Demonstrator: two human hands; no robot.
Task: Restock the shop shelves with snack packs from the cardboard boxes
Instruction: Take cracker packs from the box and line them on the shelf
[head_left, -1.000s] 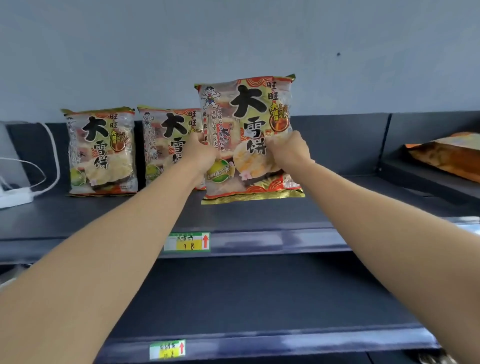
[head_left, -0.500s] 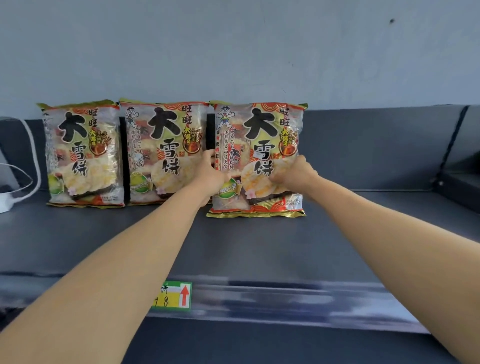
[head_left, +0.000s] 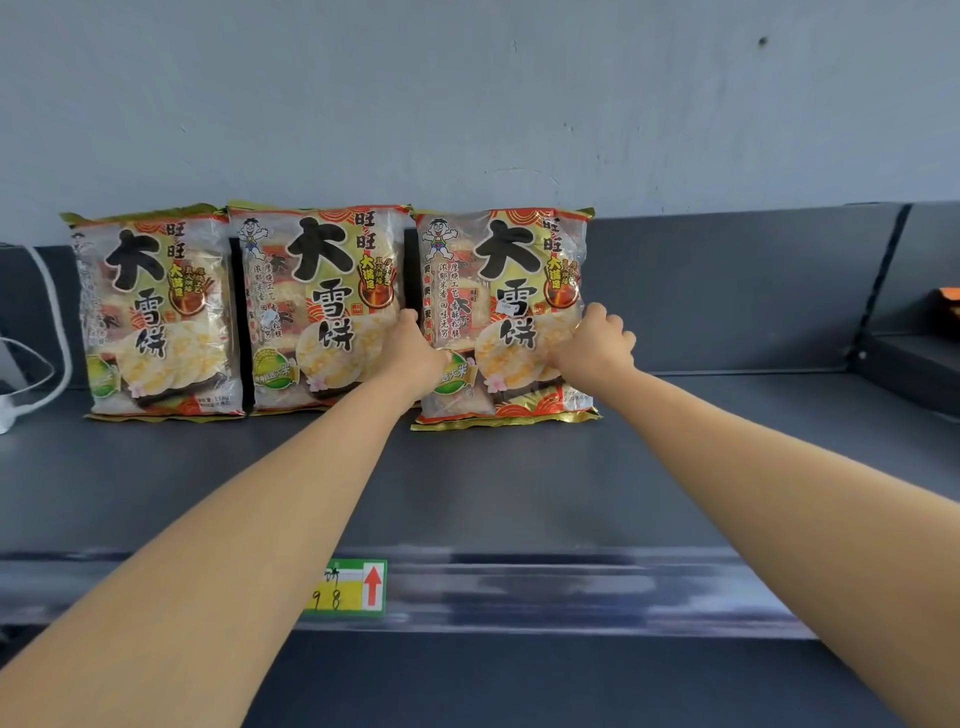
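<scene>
You were in a shop, plain as day: dark shelving (head_left: 519, 493) ran along a grey wall (head_left: 467, 104), a green-and-yellow price tag (head_left: 345, 587) sat on its front rail (head_left: 571, 592), and three identical snack packs (head_left: 322, 312) stood side by side, faces out.

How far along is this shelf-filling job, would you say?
Early on. Done: two snack packs, the left pack and the middle pack, stand against the back of the shelf. In hand: the left hand and right hand grip the third pack by its sides, its base on the shelf beside the middle pack. Left: the shelf to its right holds no packs; no boxes show.
</scene>
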